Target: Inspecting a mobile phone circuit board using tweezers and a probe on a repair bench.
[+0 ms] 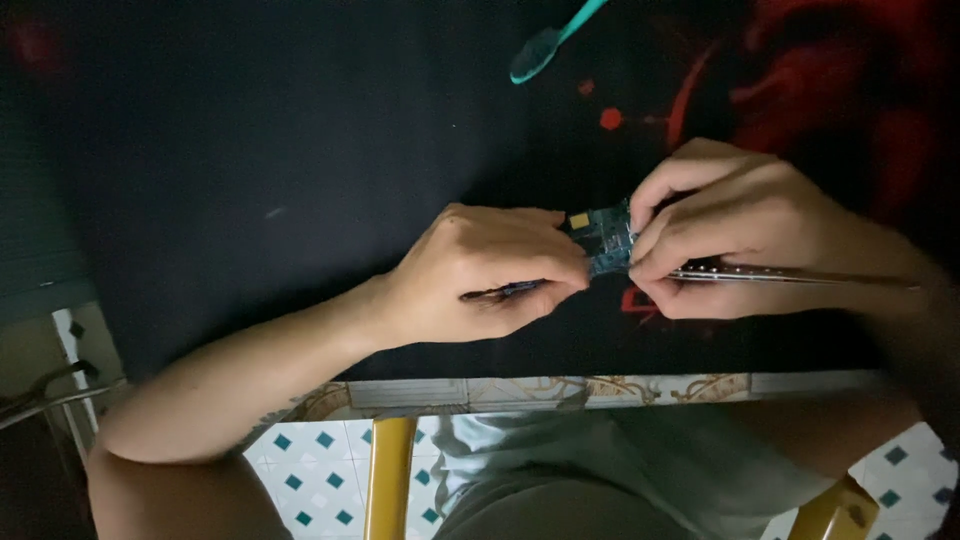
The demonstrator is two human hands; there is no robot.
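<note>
Nearest, at the bottom of the view, the person's lap in grey shorts [560,470] sits over a floor of white tiles with teal diamonds [310,475], with yellow stool legs [388,480] showing on either side. Just beyond runs the patterned front edge of the bench [520,390], and past it the bench top is covered by a black mat [280,150] with red markings at its right side.

Over the mat the two hands meet. The left hand [490,275] is closed, its fingers pinching the left end of a small blue circuit board [605,238] that is held up between both hands; a dark slim piece also shows under its fingers, too dim to name. The right hand [740,235] is closed as well, gripping the board's right end with thumb and forefinger while a thin metal tool [790,274] lies clamped under its fingers, its shaft running out to the right.

Farthest off, at the top, a teal toothbrush [545,45] lies on the mat, well apart from the hands.
</note>
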